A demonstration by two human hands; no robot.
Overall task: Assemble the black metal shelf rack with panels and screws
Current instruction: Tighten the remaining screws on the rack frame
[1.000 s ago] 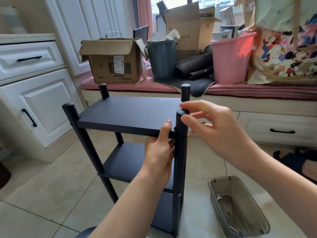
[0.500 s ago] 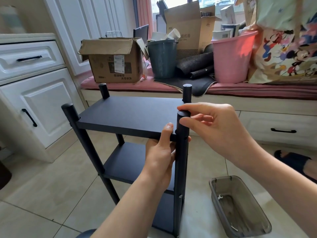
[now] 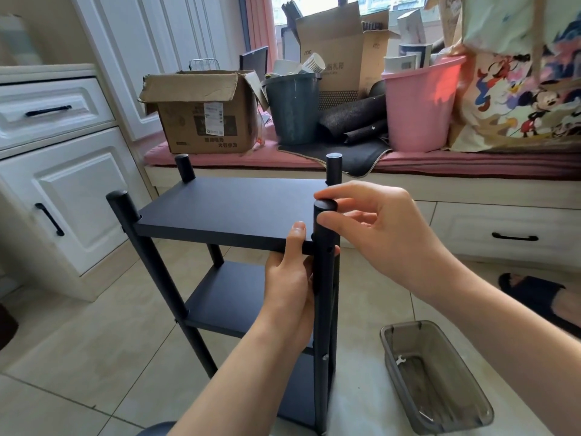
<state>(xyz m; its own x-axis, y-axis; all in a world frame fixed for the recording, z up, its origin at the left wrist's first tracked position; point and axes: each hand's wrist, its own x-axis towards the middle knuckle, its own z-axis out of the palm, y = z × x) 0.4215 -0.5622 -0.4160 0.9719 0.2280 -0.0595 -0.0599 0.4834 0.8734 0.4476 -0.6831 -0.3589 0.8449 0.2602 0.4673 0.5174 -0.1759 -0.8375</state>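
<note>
The right hand (image 3: 377, 234) pinches the near upright black metal post (image 3: 323, 278) at its cap, directly above the left hand (image 3: 289, 278) gripping the flat black top panel (image 3: 226, 209).

Black rack (image 3: 232, 212), pink bucket (image 3: 418, 105), teal bin (image 3: 294, 108) — brown box (image 3: 204, 114), beige tiles (image 3: 94, 335).

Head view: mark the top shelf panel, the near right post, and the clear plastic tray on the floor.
top shelf panel (image 3: 226, 209), head view, middle of its flat upper face
near right post (image 3: 322, 325), head view, shaft below the left hand
clear plastic tray (image 3: 405, 333), head view, far rim
</note>
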